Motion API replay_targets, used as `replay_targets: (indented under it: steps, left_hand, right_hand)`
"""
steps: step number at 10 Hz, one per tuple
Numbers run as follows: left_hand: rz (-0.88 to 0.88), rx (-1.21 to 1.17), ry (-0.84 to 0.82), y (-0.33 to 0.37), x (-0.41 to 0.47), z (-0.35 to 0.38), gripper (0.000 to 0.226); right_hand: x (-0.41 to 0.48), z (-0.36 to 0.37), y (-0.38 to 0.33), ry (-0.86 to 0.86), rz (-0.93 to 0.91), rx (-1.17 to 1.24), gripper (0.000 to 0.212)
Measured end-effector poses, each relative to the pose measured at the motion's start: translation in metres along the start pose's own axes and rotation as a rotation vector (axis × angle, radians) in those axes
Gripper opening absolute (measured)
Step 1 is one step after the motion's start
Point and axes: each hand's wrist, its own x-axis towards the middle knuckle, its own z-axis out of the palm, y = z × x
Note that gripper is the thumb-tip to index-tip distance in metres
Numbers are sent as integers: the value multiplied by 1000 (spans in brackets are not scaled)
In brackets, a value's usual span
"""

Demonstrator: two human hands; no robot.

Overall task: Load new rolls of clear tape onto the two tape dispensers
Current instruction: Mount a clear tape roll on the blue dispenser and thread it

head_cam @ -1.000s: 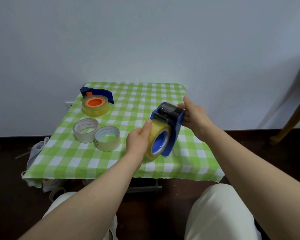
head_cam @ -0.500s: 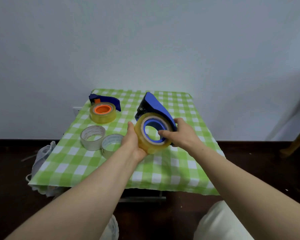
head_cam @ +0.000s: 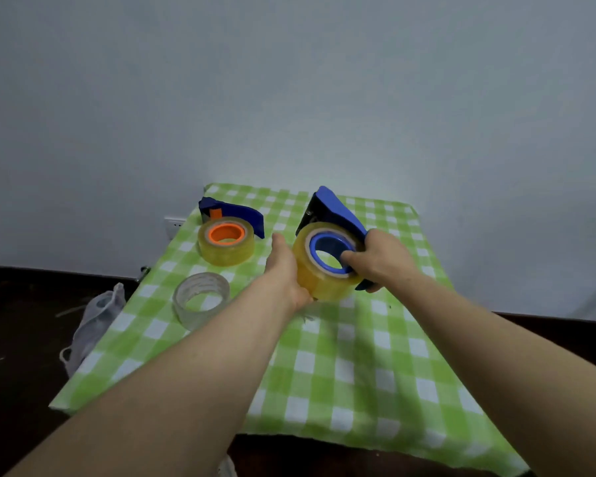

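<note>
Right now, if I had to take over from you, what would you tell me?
Left hand cups the tape roll from its left side. Right hand grips the blue dispenser, fingers at the blue hub.
Done: the other dispenser lies at the back of the checked table, a roll already on its orange hub.
Left: check this roll sits fully on the hub, then set it down. A spare clear roll lies near the left edge.

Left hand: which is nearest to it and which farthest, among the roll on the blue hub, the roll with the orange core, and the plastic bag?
1. Roll on the blue hub: touching the left hand, on its right.
2. Roll with the orange core: on the cloth, to its left.
3. Plastic bag: hanging off the table's left edge.
</note>
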Motion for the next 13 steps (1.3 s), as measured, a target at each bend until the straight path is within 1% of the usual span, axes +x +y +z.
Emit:
replay_targets:
  steps: [1, 2, 3, 4, 5, 6, 7, 9, 10, 11, 12, 13]
  left_hand:
    - [81, 111, 42, 25, 19, 1, 78]
    - [298, 337, 306, 55, 37, -10, 71]
    - [558, 604, 578, 85, 52, -41, 30]
    - [622, 823, 733, 104, 73, -74, 23]
    - [482, 924, 812, 112, 89, -91, 47]
    - [412, 988, 795, 115, 101, -96, 57]
    - [385, 961, 767, 114, 115, -100, 56]
    - [420, 868, 758, 113, 130, -106, 55]
    - [434, 857, 748, 112, 130, -107, 58]
    - [438, 824, 727, 112, 131, -110, 59]
    - [427, 780, 722, 113, 129, -112, 57]
    - [413, 805, 743, 112, 118, -110, 57]
  right_hand:
    - [35, 3, -14, -13, 6, -7, 13]
    - [74, 12, -27, -24, 6, -64, 11]
    - [109, 25, -36, -32, 0, -114, 12]
    - [141, 42, -42, -35, 2, -136, 14]
    - [164, 56, -48, -44, 16, -156, 15]
    - [181, 65, -51, -42, 25, -189, 17]
    - [191, 72, -52, -49, 38, -235, 18]
    - [197, 82, -48, -69, 58, -258, 26]
    - [197, 81, -50, -103, 102, -217, 26]
    - [195, 79, -53, -132, 151, -91, 37]
    - [191, 75, -53, -121, 173, -5, 44]
    - [178, 69, -51, -84, 134, 10, 43]
